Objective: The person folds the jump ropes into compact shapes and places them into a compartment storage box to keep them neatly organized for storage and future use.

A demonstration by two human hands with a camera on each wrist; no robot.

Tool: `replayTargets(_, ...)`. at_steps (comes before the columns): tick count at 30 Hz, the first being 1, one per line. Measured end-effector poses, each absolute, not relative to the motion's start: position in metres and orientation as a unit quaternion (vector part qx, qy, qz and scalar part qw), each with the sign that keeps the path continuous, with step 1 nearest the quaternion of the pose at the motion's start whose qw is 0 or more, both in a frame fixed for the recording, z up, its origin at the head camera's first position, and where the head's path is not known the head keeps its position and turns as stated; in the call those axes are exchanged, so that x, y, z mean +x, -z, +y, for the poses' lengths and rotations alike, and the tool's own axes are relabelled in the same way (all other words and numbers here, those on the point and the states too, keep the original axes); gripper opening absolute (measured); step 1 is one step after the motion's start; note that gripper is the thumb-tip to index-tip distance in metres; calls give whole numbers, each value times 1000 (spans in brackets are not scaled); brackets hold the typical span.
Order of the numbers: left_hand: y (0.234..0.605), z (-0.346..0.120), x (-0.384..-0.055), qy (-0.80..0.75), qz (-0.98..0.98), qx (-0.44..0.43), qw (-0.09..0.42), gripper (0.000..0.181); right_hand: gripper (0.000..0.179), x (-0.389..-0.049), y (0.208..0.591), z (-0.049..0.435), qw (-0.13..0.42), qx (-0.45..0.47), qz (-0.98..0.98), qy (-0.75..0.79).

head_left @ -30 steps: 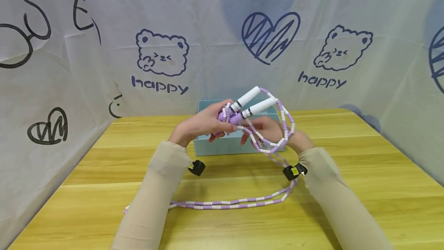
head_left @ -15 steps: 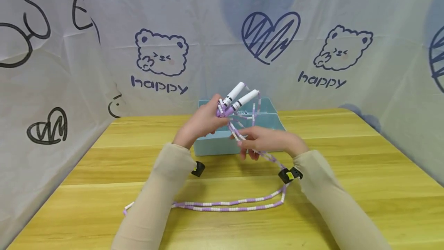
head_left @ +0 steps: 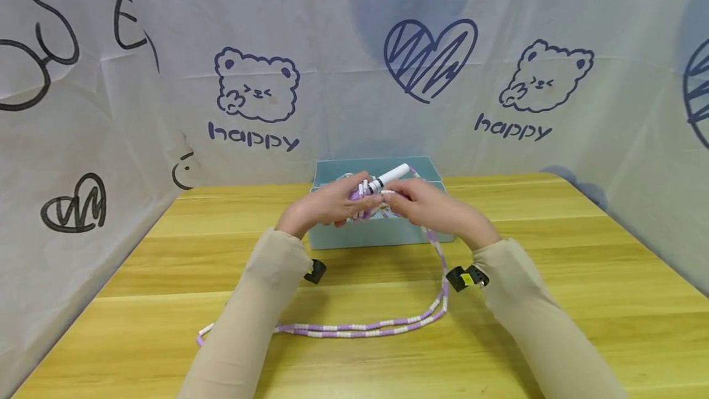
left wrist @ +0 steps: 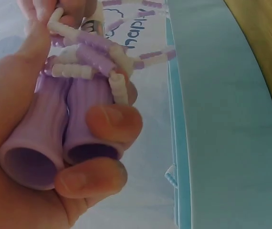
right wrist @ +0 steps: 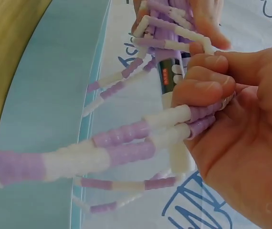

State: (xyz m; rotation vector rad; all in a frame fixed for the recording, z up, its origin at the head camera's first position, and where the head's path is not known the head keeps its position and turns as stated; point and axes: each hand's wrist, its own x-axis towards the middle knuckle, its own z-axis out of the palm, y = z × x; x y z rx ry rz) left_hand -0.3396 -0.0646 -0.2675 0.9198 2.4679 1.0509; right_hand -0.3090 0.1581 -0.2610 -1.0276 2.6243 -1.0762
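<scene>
My left hand (head_left: 329,202) holds both handles (left wrist: 89,102) of a skipping rope together, its fingers curled round their lilac grips. The open hollow ends face the left wrist camera, and the white ends point up and right. Lilac and white beaded cord (right wrist: 131,138) loops over the handles. My right hand (head_left: 434,205) pinches part of this cord close beside the handles, with two strands running through its curled fingers in the right wrist view. From there the cord drops to the table and lies in a double line toward the left, passing behind my left forearm.
Behind and below the hands stands a light blue open box (head_left: 382,237) with a divider inside. Under it is a wood-grain table (head_left: 354,371). White cloth (head_left: 343,54) printed with bears and hearts hangs behind and at the sides.
My right hand dropped below the handles, then rose beside them and now pinches the cord. The large hanging loops have drawn in. My left hand keeps its grip, the handles dipping lower.
</scene>
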Motion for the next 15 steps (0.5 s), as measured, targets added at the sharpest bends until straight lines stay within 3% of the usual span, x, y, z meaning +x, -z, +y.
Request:
replayTargets(6, 268, -61, -336, -315, 881, 294, 197, 75, 24, -308, 261, 155, 50, -330, 870, 362)
replayTargets(8, 269, -59, -335, -302, 886, 291, 197, 80, 25, -307, 261, 153, 48, -332, 867, 368)
replayTargets(15, 269, -53, -333, -300, 883, 317, 174, 39, 17, -305, 260, 152, 7, -327, 841, 432)
